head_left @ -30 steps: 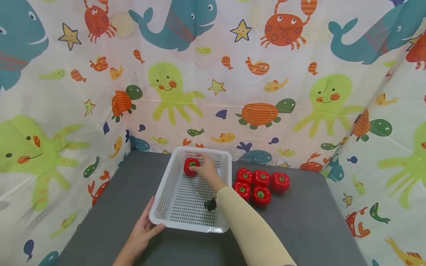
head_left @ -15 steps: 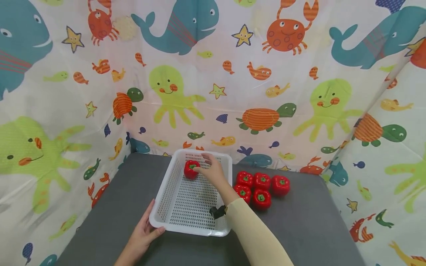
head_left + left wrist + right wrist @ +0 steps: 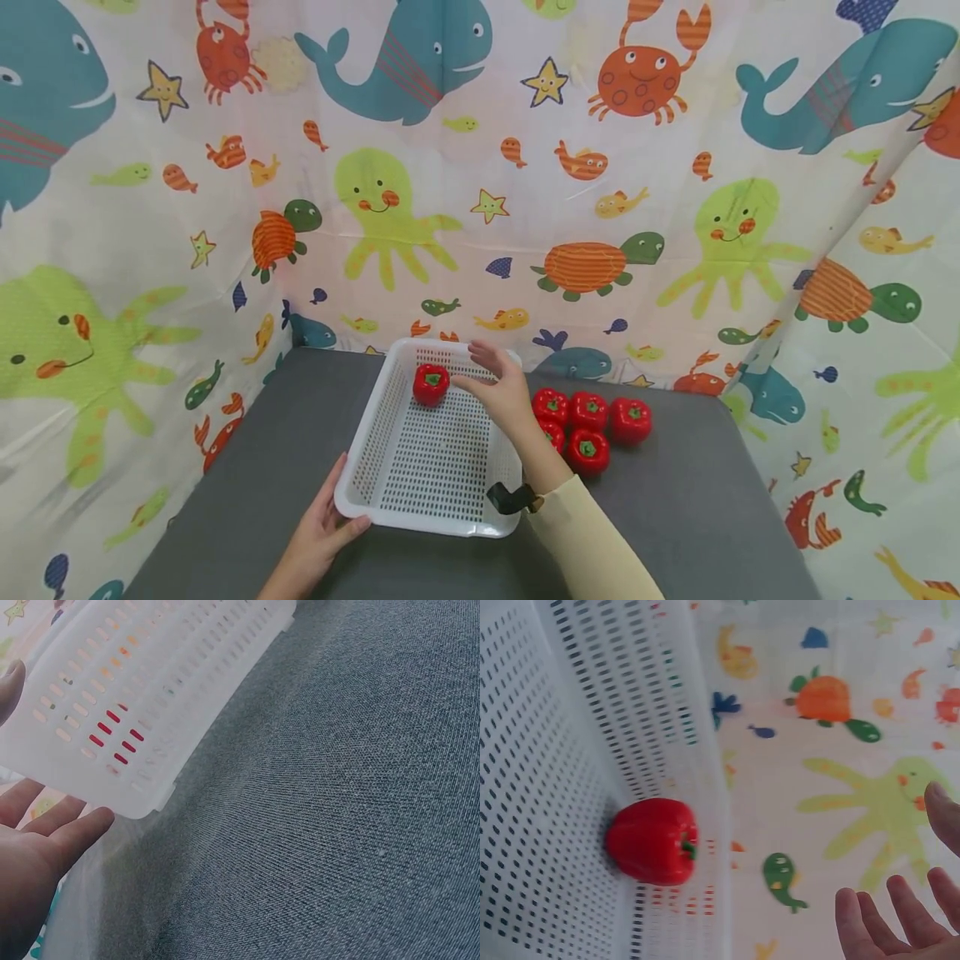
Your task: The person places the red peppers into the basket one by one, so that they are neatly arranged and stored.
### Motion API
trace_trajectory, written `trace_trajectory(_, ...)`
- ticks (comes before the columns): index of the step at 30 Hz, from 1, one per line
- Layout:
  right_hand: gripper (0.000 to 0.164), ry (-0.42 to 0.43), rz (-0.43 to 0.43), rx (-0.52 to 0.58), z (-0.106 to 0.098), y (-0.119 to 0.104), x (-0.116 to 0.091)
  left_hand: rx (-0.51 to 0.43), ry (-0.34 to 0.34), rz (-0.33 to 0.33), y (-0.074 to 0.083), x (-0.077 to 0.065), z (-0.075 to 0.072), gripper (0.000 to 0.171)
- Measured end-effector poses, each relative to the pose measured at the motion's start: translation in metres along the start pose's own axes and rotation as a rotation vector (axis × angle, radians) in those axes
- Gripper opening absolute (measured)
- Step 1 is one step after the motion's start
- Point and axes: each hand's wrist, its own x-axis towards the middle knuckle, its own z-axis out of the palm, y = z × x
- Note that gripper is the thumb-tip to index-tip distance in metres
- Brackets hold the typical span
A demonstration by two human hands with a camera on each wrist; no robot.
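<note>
A white perforated plastic basket [image 3: 431, 471] stands on the grey table. My left hand [image 3: 318, 533] grips its near left corner, thumb at the rim and fingers against the outside; in the left wrist view the hand [image 3: 37, 855] is at the basket wall [image 3: 82, 712]. One red bell pepper [image 3: 431, 385] sits in the basket's far left corner, its green stem facing up. Above the basket's right side, my right hand [image 3: 506, 396] hovers with fingers spread, holding nothing. The right wrist view shows that pepper [image 3: 652, 841] apart from the fingertips [image 3: 847, 904].
Several red bell peppers [image 3: 588, 452] stand grouped on the table [image 3: 675, 500] to the right of the basket; my right forearm passes just left of them. A white curtain [image 3: 450, 208] printed with sea animals encloses the back and sides.
My right hand has let go of the bell pepper in the basket and moved right, its fingers spreading. The left hand stays at the basket's corner.
</note>
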Motion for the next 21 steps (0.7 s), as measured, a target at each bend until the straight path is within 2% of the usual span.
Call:
trace_trajectory(9, 0.058, 0.051, -0.070, 0.021, -0.033, -0.018, -0.024, 0.004, -0.003, 0.002, 0.000, -0.002, -0.001, 0.101)
trace_trajectory(15, 0.058, 0.091, -0.051, 0.008, -0.051, -0.027, -0.038, 0.008, -0.022, 0.031, 0.000, 0.001, 0.000, 0.101)
trace_trajectory(21, 0.061, 0.124, -0.008, -0.012, -0.065, -0.034, -0.050, -0.008, -0.013, 0.034, -0.002, 0.000, 0.000, 0.101)
